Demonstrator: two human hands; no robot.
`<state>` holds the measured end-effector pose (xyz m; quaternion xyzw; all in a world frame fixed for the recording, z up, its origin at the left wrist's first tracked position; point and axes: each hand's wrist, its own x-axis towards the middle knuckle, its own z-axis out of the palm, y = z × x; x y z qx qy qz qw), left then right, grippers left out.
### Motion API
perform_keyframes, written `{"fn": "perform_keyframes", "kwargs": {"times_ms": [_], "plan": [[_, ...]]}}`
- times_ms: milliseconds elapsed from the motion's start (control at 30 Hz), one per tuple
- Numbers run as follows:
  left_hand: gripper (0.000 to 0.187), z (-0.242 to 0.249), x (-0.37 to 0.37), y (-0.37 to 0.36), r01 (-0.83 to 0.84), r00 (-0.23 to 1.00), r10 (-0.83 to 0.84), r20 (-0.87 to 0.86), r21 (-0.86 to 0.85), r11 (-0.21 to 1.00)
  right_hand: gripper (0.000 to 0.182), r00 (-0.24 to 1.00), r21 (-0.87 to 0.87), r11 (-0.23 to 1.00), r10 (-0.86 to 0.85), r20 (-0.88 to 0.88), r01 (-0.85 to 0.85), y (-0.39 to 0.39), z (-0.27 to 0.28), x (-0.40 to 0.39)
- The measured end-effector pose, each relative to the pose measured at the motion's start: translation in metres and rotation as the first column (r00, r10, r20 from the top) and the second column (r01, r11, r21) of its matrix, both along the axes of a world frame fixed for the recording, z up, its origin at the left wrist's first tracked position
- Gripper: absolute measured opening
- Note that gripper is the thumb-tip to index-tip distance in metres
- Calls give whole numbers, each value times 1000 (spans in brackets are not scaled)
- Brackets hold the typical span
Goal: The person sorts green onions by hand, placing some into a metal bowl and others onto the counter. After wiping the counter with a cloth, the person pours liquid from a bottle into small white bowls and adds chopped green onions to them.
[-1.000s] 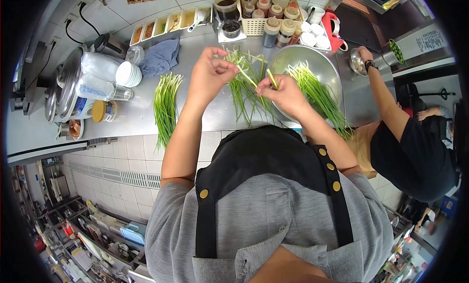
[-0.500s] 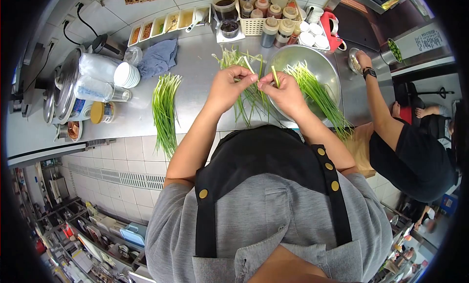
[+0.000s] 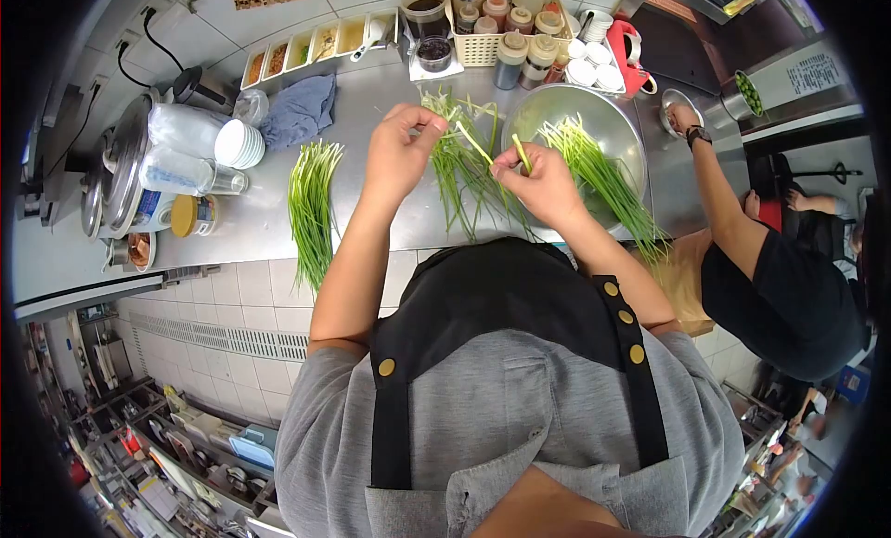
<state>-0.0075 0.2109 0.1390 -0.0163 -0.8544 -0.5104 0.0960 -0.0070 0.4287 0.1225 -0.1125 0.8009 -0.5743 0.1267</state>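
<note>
Green-onion stalks [image 3: 474, 142]: light, slender, probably bruising easily; best gripped near the firmer pale ends. My right hand [image 3: 543, 182] is pinching them above the counter [image 3: 371, 94]; my left [image 3: 397, 157] is narrowing, contents unclear. Loose greens [image 3: 457, 181] are lying beneath; a steel bowl [image 3: 617, 120] is crowding rightward.

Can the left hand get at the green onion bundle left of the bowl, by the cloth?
Probably yes: the bundle's pale ends lie uncovered, with bare counter between them and the left hand.
</note>
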Motion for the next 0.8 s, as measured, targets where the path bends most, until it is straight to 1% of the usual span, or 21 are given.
{"fn": "perform_keyframes", "kwargs": {"times_ms": [67,100,167,200,267,300,367,400,467,500,567,600,667,700,767,800], "plan": [[12,-11,-5,-5,-130,988,136,-72,77,989,14,1000,-1,1000,5,-1,-5,2,2,0],[12,-13,-5,-6,-127,988,133,-73,78,989,14,1000,0,1000,3,-2,-3,2,0,0],[12,-16,-7,-6,-88,989,103,-104,137,987,14,995,-154,988,33,89,-19,3,-7,-1],[12,-9,-4,-1,-86,989,101,-104,139,987,14,996,-153,988,31,89,-17,4,0,-1],[18,15,10,17,71,981,-56,-183,78,994,14,952,-273,962,89,292,-6,4,20,0],[18,20,12,22,70,982,-55,-183,77,995,14,952,-273,962,90,292,-7,5,20,-1],[25,25,15,27,18,906,-103,-411,-205,979,13,911,-269,963,115,395,-5,8,19,-5],[25,26,15,26,19,906,-103,-410,-204,979,13,911,-267,964,114,396,-4,9,20,-5],[23,27,11,19,50,876,-237,-420,-409,911,12,914,-266,963,151,377,-50,9,22,-6],[23,27,10,16,47,876,-235,-421,-410,911,12,914,-267,962,154,376,-53,9,23,-6],[18,27,9,10,207,874,-364,-321,-433,878,12,914,-279,955,198,355,-99,11,25,-7],[18,28,10,11,206,874,-365,-322,-434,877,12,914,-280,955,198,353,-99,12,28,-6],[12,30,10,12,288,875,-382,-297,-313,905,11,907,-277,951,235,351,-139,13,35,-6],[12,29,9,12,289,875,-383,-297,-313,905,11,907,-277,951,234,351,-138,13,36,-6],[9,23,9,13,359,900,-347,-265,-3,933,13,915,-277,951,229,331,-137,14,38,-6],[9,19,8,13,358,900,-346,-265,-3,934,13,915,-277,951,229,331,-138,15,40,-6]]}}
